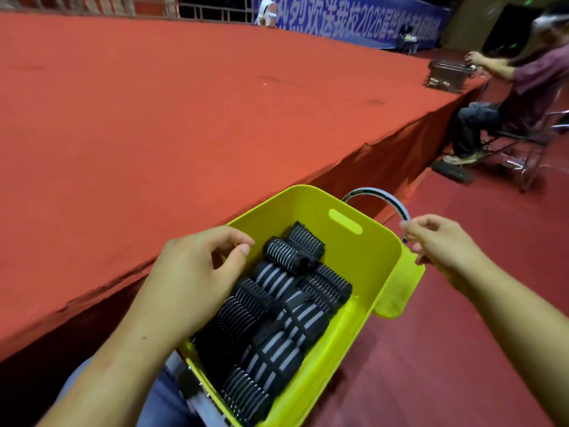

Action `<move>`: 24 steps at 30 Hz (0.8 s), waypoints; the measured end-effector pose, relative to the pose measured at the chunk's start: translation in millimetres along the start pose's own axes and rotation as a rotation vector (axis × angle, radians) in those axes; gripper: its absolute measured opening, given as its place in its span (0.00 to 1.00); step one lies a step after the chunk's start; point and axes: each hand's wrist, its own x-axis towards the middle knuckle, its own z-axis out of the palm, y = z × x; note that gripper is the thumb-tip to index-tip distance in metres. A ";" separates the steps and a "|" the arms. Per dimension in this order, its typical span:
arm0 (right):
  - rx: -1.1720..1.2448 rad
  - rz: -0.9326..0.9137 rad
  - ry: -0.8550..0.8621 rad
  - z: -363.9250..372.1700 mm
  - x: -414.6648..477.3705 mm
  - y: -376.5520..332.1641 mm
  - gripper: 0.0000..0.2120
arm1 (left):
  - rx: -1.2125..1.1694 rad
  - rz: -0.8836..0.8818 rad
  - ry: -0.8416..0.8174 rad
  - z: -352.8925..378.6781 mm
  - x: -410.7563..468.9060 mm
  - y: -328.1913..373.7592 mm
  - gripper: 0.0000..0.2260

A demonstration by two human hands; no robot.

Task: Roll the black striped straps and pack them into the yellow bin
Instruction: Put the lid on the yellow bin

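The yellow bin [363,266] seems to rest on my lap, nearly full of rolled black striped straps [277,318]. My left hand [197,278] curls its fingers [237,238] over the bin's left rim, I judge to steady it. My right hand [440,241] pinches the end of a loose strap [369,190] arching behind the far wall, likely next for rolling. Its other end drops behind the bin, hidden. The bin's floor is buried and its near corner cut off. Beyond runs the red counter [184,103].

Free pocket beyond straps [277,318] in bin [365,260]
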 end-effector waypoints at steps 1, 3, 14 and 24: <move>-0.040 0.089 0.005 4.1 4.1 24.8 0.14 | 0.002 -0.005 0.004 1.1 -0.5 -0.9 0.05; -0.163 0.226 0.019 10.9 12.6 72.8 0.32 | -0.004 -0.014 0.009 4.6 0.1 -1.0 0.05; 0.272 0.602 0.061 56.2 18.1 127.1 0.10 | 0.037 -0.049 0.022 7.2 -3.7 -2.5 0.05; 0.882 0.542 0.064 42.1 10.1 106.3 0.16 | 0.043 -0.039 0.025 8.3 -4.7 -0.2 0.05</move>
